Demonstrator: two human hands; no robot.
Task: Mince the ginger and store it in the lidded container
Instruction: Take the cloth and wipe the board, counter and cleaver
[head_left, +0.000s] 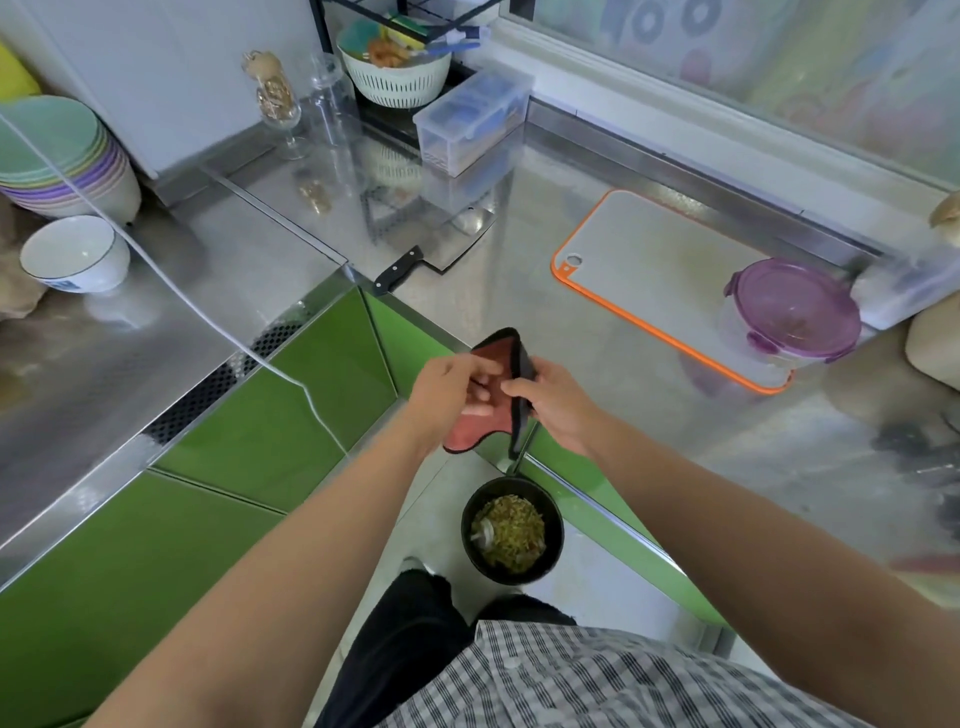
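Observation:
Both hands hold a reddish cloth with a dark edge (488, 415) over the counter's front corner. My left hand (447, 384) presses into the cloth's face, and my right hand (550, 400) grips its dark edge. A clear container with a purple clip lid (795, 312) stands closed on the near right corner of the grey, orange-rimmed cutting board (649, 270); brownish bits show through the lid. A black-handled cleaver (431, 260) lies flat on the steel counter, left of the board.
On the floor below my hands stands a black bin (511, 535) with peelings. Stacked bowls (57, 156) and a white bowl (75, 254) are at left. At the back stand a wine glass (278, 104), a colander (395, 67) and a clear box (472, 119). A white cable (171, 291) crosses the left counter.

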